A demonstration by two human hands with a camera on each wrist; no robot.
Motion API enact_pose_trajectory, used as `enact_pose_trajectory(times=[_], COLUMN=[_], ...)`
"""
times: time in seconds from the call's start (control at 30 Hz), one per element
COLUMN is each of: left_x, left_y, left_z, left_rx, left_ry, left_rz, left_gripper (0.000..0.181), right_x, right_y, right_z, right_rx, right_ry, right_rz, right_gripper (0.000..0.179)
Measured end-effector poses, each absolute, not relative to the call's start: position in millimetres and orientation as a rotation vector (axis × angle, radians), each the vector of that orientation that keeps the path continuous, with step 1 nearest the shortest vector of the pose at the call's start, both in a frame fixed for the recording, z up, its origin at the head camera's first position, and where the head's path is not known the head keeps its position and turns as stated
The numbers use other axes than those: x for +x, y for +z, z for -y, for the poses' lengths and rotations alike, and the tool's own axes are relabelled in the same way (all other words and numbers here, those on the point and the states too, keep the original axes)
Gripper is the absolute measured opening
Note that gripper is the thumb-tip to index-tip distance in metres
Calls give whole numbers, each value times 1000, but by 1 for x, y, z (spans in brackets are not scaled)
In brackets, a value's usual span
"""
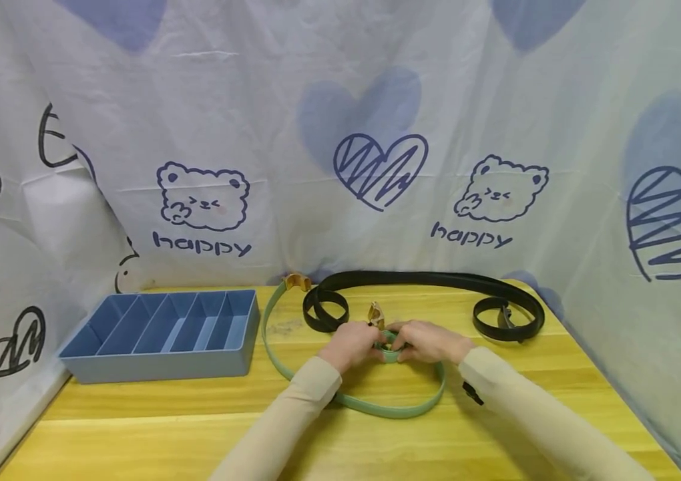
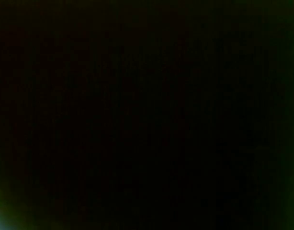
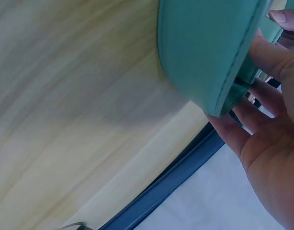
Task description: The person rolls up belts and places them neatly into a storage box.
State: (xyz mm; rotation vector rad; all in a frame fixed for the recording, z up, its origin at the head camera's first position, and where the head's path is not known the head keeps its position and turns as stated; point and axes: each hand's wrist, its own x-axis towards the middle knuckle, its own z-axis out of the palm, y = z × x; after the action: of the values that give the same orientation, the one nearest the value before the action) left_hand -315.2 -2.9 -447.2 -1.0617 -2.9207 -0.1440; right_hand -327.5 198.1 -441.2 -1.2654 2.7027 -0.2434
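A mint-green belt [image 1: 397,410] lies in a wide loop on the table, one end carrying a gold buckle [image 1: 297,281]. Its other end is rolled into a small coil [image 1: 390,356] between the two hands. My left hand [image 1: 352,345] grips the coil's left side, and my right hand [image 1: 427,341] holds the right side with thumb and fingers. Just behind the coil stands a gold metal piece [image 1: 376,314]. In the right wrist view, fingers of the right hand [image 3: 274,120] curl at the edge of the green strap [image 3: 209,48]. The left wrist view is almost black.
A black belt [image 1: 412,278] stretches along the back of the table, curled at both ends, with a dark buckle [image 1: 505,316] in the right curl. On the left sits a blue divided tray [image 1: 160,367] with several compartments. A printed white curtain [image 1: 292,220] hangs behind the table.
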Motion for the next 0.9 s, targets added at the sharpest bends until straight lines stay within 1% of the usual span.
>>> enact_pose_trajectory(times=[0.17,0.37,0.4,0.5,0.67,0.8,0.9], left_x=[-316,-310,-311,-313,-318,-320,-318], left_y=[-452,-454,-454,-451,-450,-451,-451], left_z=[3,-2,-3,-2,6,7,3], left_rx=[-1036,-994,-1002,-1030,-1075,-1092,-1083], left_ry=[-158,-195,-211,-241,-251,-225,-205], left_rz=[2905,2884,2888,2909,2929,2885,2869], left_gripper=[20,28,27,18,26,19,20], right_x=[-327,-324,-324,-325,-328,-327,-324], right_y=[-444,-445,-445,-442,-442,-445,-446], right_z=[-198,-196,-197,-200,-201,-201,-199], right_rx=[-1284,-1256,-1250,-1241,-1279,-1279,-1240], right_ry=[-271,-303,-302,-265,-204,-228,-269], right_rz=[-2731,-2740,-2735,-2738,-2730,-2748,-2767], right_gripper=[14,9,8,8,10,11,12])
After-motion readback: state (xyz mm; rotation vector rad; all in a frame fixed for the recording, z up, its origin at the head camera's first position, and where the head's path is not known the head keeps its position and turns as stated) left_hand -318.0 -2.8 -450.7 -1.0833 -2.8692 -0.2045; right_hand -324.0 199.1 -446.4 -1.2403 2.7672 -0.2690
